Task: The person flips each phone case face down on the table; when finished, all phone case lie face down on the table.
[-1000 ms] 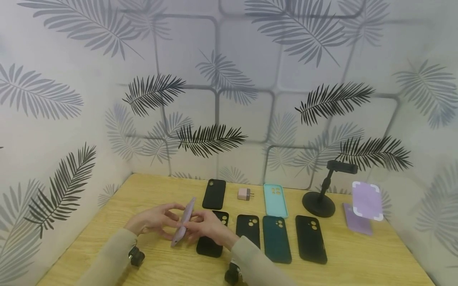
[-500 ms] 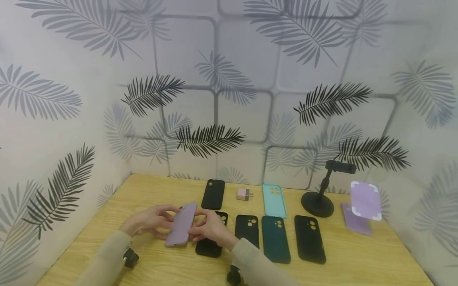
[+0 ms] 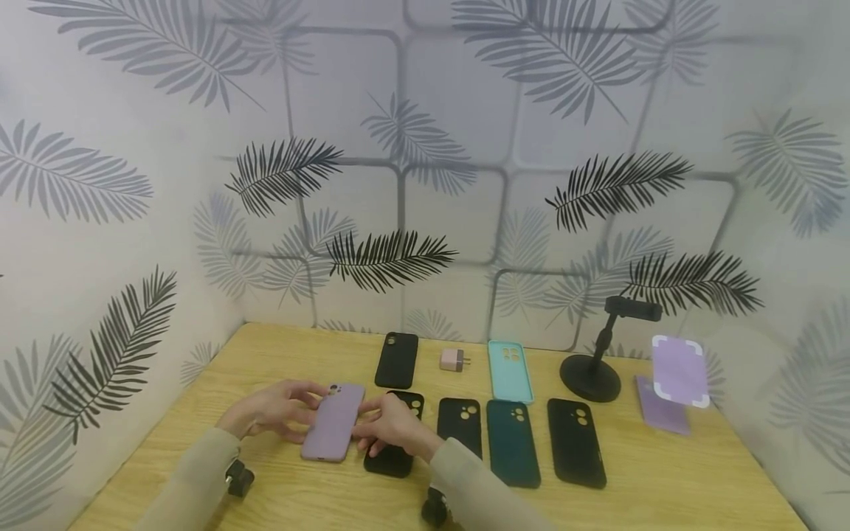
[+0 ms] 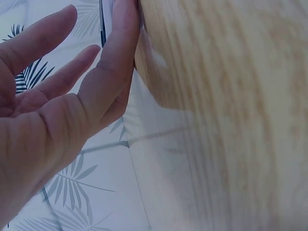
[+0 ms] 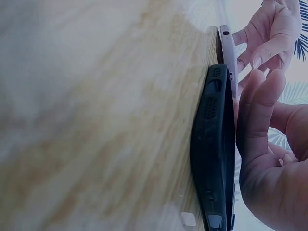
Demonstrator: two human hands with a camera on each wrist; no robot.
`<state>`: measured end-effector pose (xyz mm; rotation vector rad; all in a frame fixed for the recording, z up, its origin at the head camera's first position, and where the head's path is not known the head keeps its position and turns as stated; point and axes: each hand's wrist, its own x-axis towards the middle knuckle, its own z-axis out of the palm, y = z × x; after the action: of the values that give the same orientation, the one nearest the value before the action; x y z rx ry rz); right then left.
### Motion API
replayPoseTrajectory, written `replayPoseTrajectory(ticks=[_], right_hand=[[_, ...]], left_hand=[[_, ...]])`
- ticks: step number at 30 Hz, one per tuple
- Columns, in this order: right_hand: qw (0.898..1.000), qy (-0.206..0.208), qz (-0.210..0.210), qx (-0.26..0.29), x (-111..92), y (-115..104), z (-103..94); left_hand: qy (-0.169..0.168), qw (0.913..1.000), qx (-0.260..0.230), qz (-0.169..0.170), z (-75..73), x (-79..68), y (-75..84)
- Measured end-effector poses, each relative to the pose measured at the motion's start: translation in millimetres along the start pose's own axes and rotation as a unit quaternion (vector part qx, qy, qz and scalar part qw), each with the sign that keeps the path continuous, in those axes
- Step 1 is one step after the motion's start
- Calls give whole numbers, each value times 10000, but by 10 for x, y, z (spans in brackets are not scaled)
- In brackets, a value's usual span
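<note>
A light purple phone case (image 3: 334, 422) lies back up on the wooden table, its camera end away from me. Whether a phone sits inside it I cannot tell. My left hand (image 3: 279, 411) is at its left long edge, fingers loosely extended in the left wrist view. At the right long edge is my right hand (image 3: 392, 428), its fingertips close to or touching the side. Under the right hand lies a black phone case (image 3: 387, 461), partly covered by it. In the right wrist view a dark case (image 5: 214, 144) stands out in front of the purple one (image 5: 229, 53).
Further right lie another black case (image 3: 460, 428), a dark teal case (image 3: 513, 446) and a black case (image 3: 576, 446). Behind are a black case (image 3: 397, 361), a pink charger plug (image 3: 452, 360) and a turquoise case (image 3: 510, 372). A black stand (image 3: 591, 378) and purple stand (image 3: 679, 372) are at right.
The purple case, upright on edge between my hands a second ago, has tipped leftward and down until it lies flat. My fingers have eased to its sides.
</note>
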<state>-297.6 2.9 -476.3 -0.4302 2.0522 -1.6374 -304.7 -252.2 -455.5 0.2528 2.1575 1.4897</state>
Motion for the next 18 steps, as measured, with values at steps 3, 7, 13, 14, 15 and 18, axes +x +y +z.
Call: replayPoseTrajectory(ticks=[3, 7, 13, 14, 15, 18], right_hand=[[10000, 22, -42, 9, -9, 4, -3], [9998, 26, -159, 99, -34, -10, -35], [9993, 33, -360, 89, -93, -18, -160], [9992, 43, -381, 82, -106, -13, -184], [9992, 52, -401, 71, -117, -8, -208], [9991, 76, -393, 132, -149, 6, -265]], left_hand=[[87, 9999, 59, -38, 3, 2, 15], [314, 9992, 241, 25, 11, 25, 23], [798, 9940, 674, 324, 66, 90, 81], [872, 9932, 701, 331, 88, 102, 97], [941, 9923, 736, 341, 112, 115, 113], [1077, 9914, 684, 308, 187, 148, 164]])
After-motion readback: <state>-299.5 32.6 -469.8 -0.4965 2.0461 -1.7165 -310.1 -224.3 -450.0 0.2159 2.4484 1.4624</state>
